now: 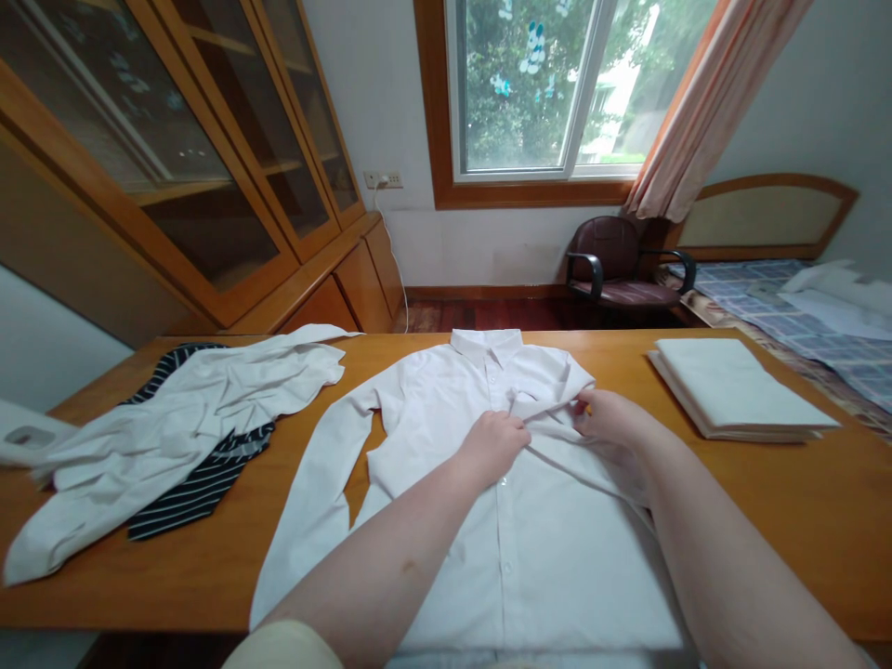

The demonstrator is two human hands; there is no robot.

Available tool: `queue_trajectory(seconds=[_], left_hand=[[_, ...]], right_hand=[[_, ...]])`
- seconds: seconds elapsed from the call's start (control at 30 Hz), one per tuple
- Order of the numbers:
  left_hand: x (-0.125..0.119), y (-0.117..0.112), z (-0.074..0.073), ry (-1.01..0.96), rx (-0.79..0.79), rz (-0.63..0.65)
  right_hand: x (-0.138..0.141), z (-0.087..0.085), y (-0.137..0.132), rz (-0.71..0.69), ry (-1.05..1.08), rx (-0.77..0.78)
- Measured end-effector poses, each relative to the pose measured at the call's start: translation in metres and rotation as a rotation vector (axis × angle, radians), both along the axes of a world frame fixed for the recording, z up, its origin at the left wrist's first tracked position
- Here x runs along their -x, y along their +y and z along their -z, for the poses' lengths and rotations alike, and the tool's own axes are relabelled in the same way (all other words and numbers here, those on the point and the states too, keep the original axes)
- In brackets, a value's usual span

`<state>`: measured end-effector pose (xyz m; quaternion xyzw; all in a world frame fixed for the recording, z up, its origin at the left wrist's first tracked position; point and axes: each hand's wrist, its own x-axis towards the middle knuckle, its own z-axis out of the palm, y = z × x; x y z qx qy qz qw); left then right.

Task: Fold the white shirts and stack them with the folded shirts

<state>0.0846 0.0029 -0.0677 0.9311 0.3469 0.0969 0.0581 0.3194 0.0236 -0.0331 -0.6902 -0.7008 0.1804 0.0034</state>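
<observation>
A white button-up shirt (446, 437) lies face up on the wooden table (801, 502), collar toward the window. Its left sleeve is spread out toward the table's front left. Its right sleeve is folded across the chest. My left hand (491, 442) is closed and rests on that folded sleeve near the button line. My right hand (609, 414) pinches the sleeve's cuff end just right of the chest.
A pile of white and dark striped clothes (174, 427) lies at the table's left. A stack of folded white cloth (735, 386) sits at the right. Behind the table stand a dark office chair (617, 265), a bed (801, 307) and wooden cabinets (209, 158).
</observation>
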Motion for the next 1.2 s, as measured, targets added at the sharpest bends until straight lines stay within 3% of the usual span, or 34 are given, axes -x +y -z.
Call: queue_trajectory(seconds=[0.13,0.33,0.43,0.57,0.7,0.9,0.97,1.1,1.2], left_hand=[[0.007,0.0,-0.009,-0.171,0.083,-0.038],[0.023,0.006,-0.022,-0.5,0.31,-0.151],[0.028,0.015,-0.018,-0.665,0.466,-0.223],[0.03,0.026,-0.009,-0.707,0.718,-0.438],[0.03,0.028,-0.004,-0.731,0.646,-0.516],[0.027,0.027,-0.001,-0.644,0.665,-0.471],[0.025,0.028,0.0,-0.787,0.802,-0.503],[0.024,0.029,-0.003,-1.147,1.327,-0.545],[0.026,0.029,-0.009,-1.253,1.586,-0.589]], right_hand=[[-0.002,0.007,0.001,-0.079,0.067,0.019],[-0.011,0.018,0.007,-0.079,0.157,0.055],[-0.007,0.018,0.008,-0.081,0.09,0.013],[-0.001,0.016,0.006,-0.141,0.053,-0.082],[0.001,0.012,0.006,-0.208,0.059,-0.143],[-0.005,0.003,0.007,-0.162,-0.038,-0.262],[-0.009,0.004,0.007,-0.101,-0.129,-0.247],[-0.014,0.011,0.007,0.011,-0.221,-0.124],[-0.014,0.013,0.007,0.01,-0.18,-0.082]])
